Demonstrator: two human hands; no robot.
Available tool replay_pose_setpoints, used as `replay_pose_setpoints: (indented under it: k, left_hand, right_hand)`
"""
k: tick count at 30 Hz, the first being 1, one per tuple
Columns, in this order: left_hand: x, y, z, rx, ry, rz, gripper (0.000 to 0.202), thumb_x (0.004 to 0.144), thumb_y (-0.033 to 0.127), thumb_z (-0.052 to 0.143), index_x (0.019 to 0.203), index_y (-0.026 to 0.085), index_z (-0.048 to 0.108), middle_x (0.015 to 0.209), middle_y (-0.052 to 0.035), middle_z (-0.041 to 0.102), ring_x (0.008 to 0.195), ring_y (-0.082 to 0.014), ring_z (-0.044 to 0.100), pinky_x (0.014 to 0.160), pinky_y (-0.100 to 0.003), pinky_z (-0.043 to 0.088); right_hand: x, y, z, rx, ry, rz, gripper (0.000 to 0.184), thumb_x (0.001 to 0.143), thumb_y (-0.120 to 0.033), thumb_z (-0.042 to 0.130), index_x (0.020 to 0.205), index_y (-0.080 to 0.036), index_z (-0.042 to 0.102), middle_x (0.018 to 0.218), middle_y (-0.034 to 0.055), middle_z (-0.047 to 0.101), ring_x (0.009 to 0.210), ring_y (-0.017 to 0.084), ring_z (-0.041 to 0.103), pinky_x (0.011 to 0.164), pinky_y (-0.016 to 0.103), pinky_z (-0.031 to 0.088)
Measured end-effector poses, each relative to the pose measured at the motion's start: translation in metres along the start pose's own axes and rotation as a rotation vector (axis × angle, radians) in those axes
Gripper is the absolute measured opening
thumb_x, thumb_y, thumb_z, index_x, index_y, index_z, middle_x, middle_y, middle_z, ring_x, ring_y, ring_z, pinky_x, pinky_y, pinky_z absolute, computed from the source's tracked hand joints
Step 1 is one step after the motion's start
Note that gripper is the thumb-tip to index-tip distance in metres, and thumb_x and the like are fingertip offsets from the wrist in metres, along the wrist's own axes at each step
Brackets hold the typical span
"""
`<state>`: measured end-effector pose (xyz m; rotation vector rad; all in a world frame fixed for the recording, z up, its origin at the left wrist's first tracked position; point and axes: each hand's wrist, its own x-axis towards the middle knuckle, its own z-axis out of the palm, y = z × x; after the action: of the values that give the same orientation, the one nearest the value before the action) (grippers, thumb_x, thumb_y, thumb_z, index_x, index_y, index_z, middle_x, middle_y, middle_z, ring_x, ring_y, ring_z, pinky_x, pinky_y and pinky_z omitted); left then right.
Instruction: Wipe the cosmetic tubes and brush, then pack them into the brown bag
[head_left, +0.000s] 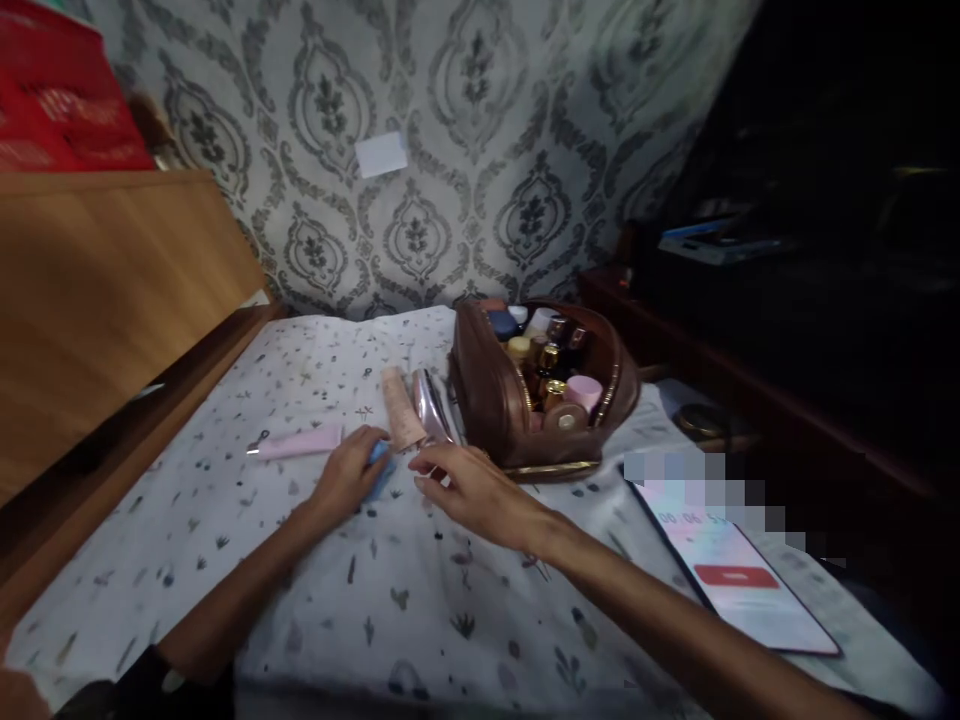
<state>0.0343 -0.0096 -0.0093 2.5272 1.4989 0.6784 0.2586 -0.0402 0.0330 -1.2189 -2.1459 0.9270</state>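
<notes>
My left hand (pixel 347 472) is closed around a small light-blue item (pixel 380 468), partly hidden by the fingers, so its kind is unclear. Just right of it, my right hand (pixel 469 492) has its thumb and forefinger apart, with nothing visible between them. Beyond both hands lie a peach-coloured squeeze tube (pixel 403 408) and a shiny silvery-pink tube (pixel 432 405), side by side. A pale pink tube (pixel 300 442) rests left of my left hand. The brown cosmetic bag (pixel 487 400) stands unzipped behind my right hand, holding several bottles and jars, among them a pink-lidded one (pixel 583 392).
A phone (pixel 739 570) showing a timer lies at the right on the patterned white cloth (pixel 360 610). Wooden furniture (pixel 112 300) with a red bag (pixel 64 95) on top borders the left. Patterned wallpaper (pixel 472 130) rises behind; the right side is dark.
</notes>
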Motion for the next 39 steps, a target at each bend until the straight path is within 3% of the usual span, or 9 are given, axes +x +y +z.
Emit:
replay_pose_setpoints:
  k: [5, 7, 10, 15, 20, 27, 33, 37, 39]
  left_hand:
    - [-0.013, -0.023, -0.021, 0.25, -0.008, 0.013, 0.039, 0.101, 0.029, 0.027, 0.111, 0.022, 0.065, 0.108, -0.0037, 0.072, 0.104, -0.0224, 0.069, 0.091, -0.036, 0.058]
    - [-0.012, -0.041, -0.034, 0.322, 0.049, -0.087, 0.036, 0.099, 0.036, 0.036, 0.107, 0.02, 0.066, 0.107, -0.009, 0.072, 0.104, -0.0273, 0.067, 0.09, -0.041, 0.056]
    - [-0.013, -0.068, -0.047, 0.342, -0.049, -0.114, 0.043, 0.091, 0.055, 0.05, 0.11, 0.02, 0.068, 0.111, -0.0124, 0.07, 0.108, -0.0326, 0.064, 0.09, -0.045, 0.053]
    - [-0.023, -0.094, -0.043, 0.287, -0.099, -0.132, 0.048, 0.092, 0.059, 0.046, 0.119, 0.025, 0.067, 0.111, -0.0089, 0.072, 0.102, -0.0294, 0.068, 0.089, -0.04, 0.052]
    - [-0.014, -0.09, -0.04, 0.272, -0.01, -0.16, 0.046, 0.093, 0.055, 0.039, 0.117, 0.024, 0.064, 0.115, -0.0128, 0.07, 0.1, -0.0318, 0.069, 0.077, -0.038, 0.053]
    - [0.01, -0.065, -0.048, 0.248, -0.237, -0.252, 0.033, 0.085, 0.053, 0.045, 0.078, 0.024, 0.058, 0.085, -0.0055, 0.069, 0.086, -0.0267, 0.066, 0.072, -0.032, 0.047]
    - [0.017, -0.051, -0.039, -0.203, 0.062, -0.314, 0.035, 0.08, 0.055, 0.054, 0.068, 0.022, 0.053, 0.06, 0.0029, 0.051, 0.061, -0.0163, 0.051, 0.058, -0.025, 0.038]
    - [0.029, -0.027, -0.021, -0.743, 0.383, -0.576, 0.036, 0.066, 0.056, 0.061, 0.074, 0.022, 0.057, 0.059, 0.0052, 0.048, 0.054, -0.0122, 0.044, 0.05, -0.022, 0.035]
    - [0.033, -0.02, -0.009, -0.872, 0.423, -0.67, 0.036, 0.059, 0.054, 0.065, 0.073, 0.022, 0.055, 0.059, 0.0061, 0.048, 0.052, -0.011, 0.042, 0.048, -0.021, 0.035]
  right_hand:
    - [0.03, 0.008, 0.044, 0.186, 0.03, 0.068, 0.021, 0.086, -0.013, 0.059, 0.102, -0.012, 0.071, 0.092, 0.0085, 0.073, 0.082, 0.017, 0.067, 0.072, 0.028, 0.053]
    - [0.041, 0.01, 0.062, 0.329, 0.033, 0.138, 0.019, 0.084, -0.011, 0.059, 0.099, -0.011, 0.07, 0.081, 0.0049, 0.069, 0.07, 0.014, 0.065, 0.062, 0.024, 0.052]
    - [0.051, 0.015, 0.084, 0.571, 0.024, 0.239, 0.014, 0.082, -0.011, 0.06, 0.094, -0.014, 0.067, 0.068, -0.0024, 0.061, 0.057, 0.011, 0.061, 0.052, 0.021, 0.049]
    - [0.049, 0.023, 0.099, 0.807, 0.038, 0.189, 0.011, 0.08, -0.017, 0.066, 0.091, -0.016, 0.064, 0.068, -0.0047, 0.058, 0.059, 0.01, 0.063, 0.05, 0.018, 0.047]
    - [0.046, 0.034, 0.104, 0.957, 0.009, 0.132, 0.025, 0.075, -0.03, 0.076, 0.093, -0.016, 0.065, 0.071, -0.004, 0.058, 0.062, 0.01, 0.063, 0.052, 0.02, 0.047]
    - [0.055, 0.044, 0.113, 1.061, -0.01, 0.112, 0.051, 0.057, -0.046, 0.089, 0.092, -0.017, 0.066, 0.079, -0.0022, 0.06, 0.071, 0.013, 0.065, 0.061, 0.025, 0.052]
    - [0.052, 0.041, 0.11, 1.081, -0.037, 0.114, 0.057, 0.054, -0.044, 0.091, 0.099, -0.018, 0.067, 0.088, -0.001, 0.062, 0.074, 0.013, 0.064, 0.072, 0.029, 0.054]
    - [0.045, 0.032, 0.099, 1.082, -0.075, 0.094, 0.07, 0.06, -0.048, 0.089, 0.117, -0.021, 0.06, 0.091, -0.0003, 0.064, 0.079, 0.014, 0.066, 0.075, 0.028, 0.054]
    - [0.042, 0.029, 0.092, 1.1, -0.145, 0.102, 0.079, 0.062, -0.049, 0.088, 0.128, -0.022, 0.053, 0.092, 0.0001, 0.066, 0.076, 0.016, 0.068, 0.071, 0.029, 0.056]
